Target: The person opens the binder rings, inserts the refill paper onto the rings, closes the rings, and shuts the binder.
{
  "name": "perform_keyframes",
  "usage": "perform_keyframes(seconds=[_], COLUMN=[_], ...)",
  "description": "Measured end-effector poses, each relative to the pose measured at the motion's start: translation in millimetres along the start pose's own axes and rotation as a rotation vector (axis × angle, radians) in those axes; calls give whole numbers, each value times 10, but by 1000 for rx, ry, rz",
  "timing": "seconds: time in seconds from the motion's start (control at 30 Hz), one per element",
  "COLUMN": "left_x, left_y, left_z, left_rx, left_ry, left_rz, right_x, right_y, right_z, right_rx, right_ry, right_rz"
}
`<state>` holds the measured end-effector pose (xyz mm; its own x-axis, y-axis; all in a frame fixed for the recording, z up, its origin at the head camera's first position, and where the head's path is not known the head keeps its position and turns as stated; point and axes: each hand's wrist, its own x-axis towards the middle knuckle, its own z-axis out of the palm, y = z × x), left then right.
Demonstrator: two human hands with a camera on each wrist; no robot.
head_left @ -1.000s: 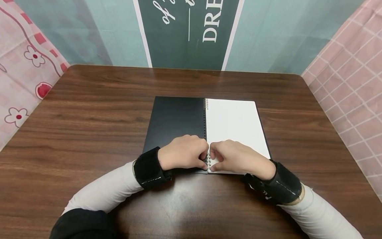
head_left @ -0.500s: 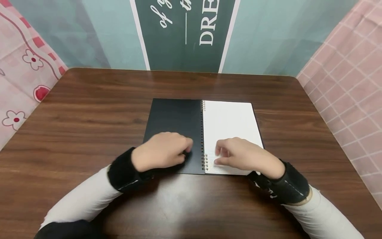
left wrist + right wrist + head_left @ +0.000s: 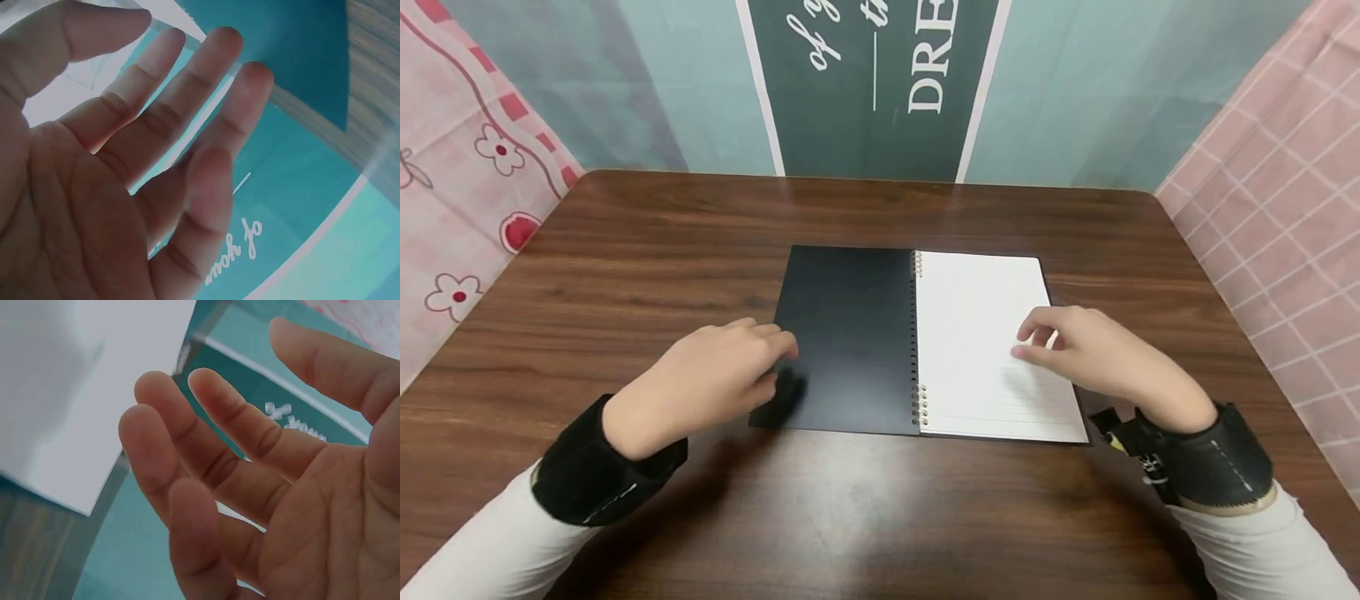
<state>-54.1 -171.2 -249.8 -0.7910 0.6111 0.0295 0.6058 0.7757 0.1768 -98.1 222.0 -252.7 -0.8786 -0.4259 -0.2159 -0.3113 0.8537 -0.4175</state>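
A ring-bound notebook lies spread on the table, its black cover (image 3: pixel 850 333) to the left and a white lined page (image 3: pixel 977 333) to the right. Metal rings (image 3: pixel 920 407) show at the top and bottom of the spine. My left hand (image 3: pixel 707 379) hovers by the cover's left edge, fingers loosely bent and holding nothing. Over the page's right side hangs my right hand (image 3: pixel 1097 354), also holding nothing. Both wrist views show bare palms with relaxed, apart fingers, the left hand (image 3: pixel 125 156) near the dark cover and the right hand (image 3: pixel 262 487) near the white page.
The brown wooden table (image 3: pixel 850 517) extends around the notebook on all sides. Behind it hangs a teal cloth (image 3: pixel 700 92) with white lettering. A pink flowered cloth (image 3: pixel 467 192) borders the left, and a pink checked cloth (image 3: pixel 1277 192) the right.
Both hands have left the lower rings at the spine and moved apart, the left one leftward, the right one rightward and a little farther from the body. The notebook stays spread.
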Motion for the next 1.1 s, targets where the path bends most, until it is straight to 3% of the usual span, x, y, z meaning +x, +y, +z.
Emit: perform_keyframes(seconds=[0.33,0.53,0.7,0.93,1.1], left_x=[-130,-161,-162,-138,-121], left_y=[-46,-60,-51,-15,10], left_z=[91,158,201,266,295], left_rx=[36,37,39,171,166], left_ry=[-27,-92,-189,-176,-203], left_rz=[-2,-5,-11,-18,4], right_x=[3,42,75,171,253], right_y=[239,311,413,568,683], right_z=[-180,-188,-202,-142,-70], right_rx=[2,10,49,96,134], right_ry=[51,84,32,-23,-75], right_rz=[92,113,175,195,175])
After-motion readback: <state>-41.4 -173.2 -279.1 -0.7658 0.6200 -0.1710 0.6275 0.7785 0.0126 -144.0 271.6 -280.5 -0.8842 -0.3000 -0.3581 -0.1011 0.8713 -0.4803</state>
